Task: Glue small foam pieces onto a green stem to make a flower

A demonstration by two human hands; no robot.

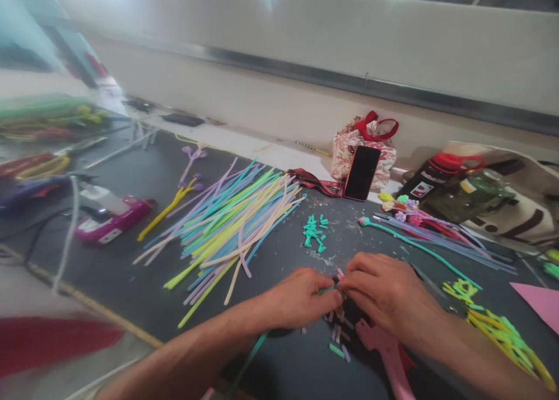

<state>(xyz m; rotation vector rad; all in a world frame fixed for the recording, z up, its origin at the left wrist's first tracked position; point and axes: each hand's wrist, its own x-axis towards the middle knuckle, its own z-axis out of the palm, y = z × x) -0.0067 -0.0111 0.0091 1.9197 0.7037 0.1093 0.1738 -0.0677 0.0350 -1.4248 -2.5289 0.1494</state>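
My left hand and my right hand meet low in the centre right, fingertips together. The left thumb and forefinger pinch a thin teal stem that runs down toward the bottom edge. My right fingers are pressed together beside a small pink tip; what they grip is hidden. Under the right wrist is a pink tool. Short cut pieces lie below the fingertips. Just beyond the hands is a small pile of teal pieces.
Many pastel stems spread left of centre. A magenta glue gun and yellow stem are further left. A phone leans on a patterned bag. At right are a black bottle, finished flowers and scissors.
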